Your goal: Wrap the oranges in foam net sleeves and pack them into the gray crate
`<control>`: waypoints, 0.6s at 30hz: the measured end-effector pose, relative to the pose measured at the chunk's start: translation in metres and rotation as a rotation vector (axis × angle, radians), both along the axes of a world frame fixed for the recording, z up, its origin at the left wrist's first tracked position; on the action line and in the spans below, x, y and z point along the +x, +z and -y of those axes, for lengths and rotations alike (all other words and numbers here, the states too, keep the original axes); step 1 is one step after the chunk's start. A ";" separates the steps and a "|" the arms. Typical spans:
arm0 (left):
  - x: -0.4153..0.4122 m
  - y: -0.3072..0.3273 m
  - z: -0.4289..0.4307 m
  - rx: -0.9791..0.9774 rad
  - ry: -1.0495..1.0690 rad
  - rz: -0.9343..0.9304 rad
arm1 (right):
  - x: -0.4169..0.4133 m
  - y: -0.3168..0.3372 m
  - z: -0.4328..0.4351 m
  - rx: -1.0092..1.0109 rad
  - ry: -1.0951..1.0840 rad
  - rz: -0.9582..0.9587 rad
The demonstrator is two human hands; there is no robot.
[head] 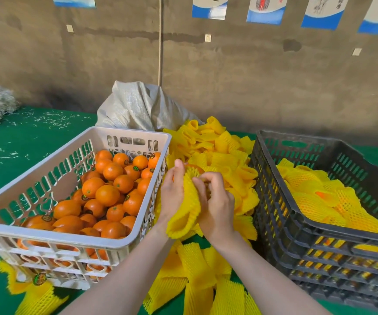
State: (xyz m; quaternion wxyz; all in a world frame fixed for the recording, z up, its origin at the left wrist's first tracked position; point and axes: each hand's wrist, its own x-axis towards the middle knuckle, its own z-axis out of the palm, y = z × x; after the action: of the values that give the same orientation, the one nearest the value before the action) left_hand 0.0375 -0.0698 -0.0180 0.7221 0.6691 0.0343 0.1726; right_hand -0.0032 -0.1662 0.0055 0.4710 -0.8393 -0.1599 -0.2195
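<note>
Head view. Both hands are busy at mid-worktop, between the two crates. The left hand (pixel 173 189) cups the orange (pixel 194 168) from its left side, thumb up, and grips through the foam net sleeve (pixel 184 210). The right hand (pixel 217 208) has curled fingers pinching the sleeve's mesh from the right. Neither hand is free.

The orange shows only as a sliver at the sleeve's far end. The sleeve's long axis runs from there back toward the person, and its loose open end hangs by the wrists. Judgement: wrapping is partly done, and the fruit sits at one end, not centred.

The gray crate (pixel 297 215) lies to the right of the hands, its near wall just beside the right forearm. It already holds wrapped fruit. The right hand is the nearer one for the drop, so the carry would go right and slightly forward, over the rim.

The white crate (pixel 124 244) of bare oranges sits just left of the left hand. The pile of spare sleeves (pixel 224 155) lies beyond and under the hands on the green worktop (pixel 13 155).
</note>
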 end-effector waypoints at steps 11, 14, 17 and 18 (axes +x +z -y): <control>-0.002 -0.010 -0.001 -0.272 -0.187 -0.096 | 0.007 0.020 0.023 0.324 0.015 0.124; -0.005 -0.006 0.002 -0.325 -0.253 -0.092 | 0.010 0.023 0.028 0.356 0.062 0.032; -0.001 -0.008 0.002 -0.282 -0.304 -0.105 | 0.010 0.024 0.030 0.416 0.083 -0.057; -0.001 -0.008 0.002 -0.268 -0.315 -0.112 | 0.010 0.022 0.031 0.440 0.090 -0.084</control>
State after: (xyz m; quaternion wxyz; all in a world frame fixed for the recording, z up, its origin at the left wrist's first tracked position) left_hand 0.0367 -0.0721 -0.0257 0.8196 0.5727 -0.0080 0.0141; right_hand 0.0070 -0.1972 0.0276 0.6584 -0.7167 -0.1255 -0.1927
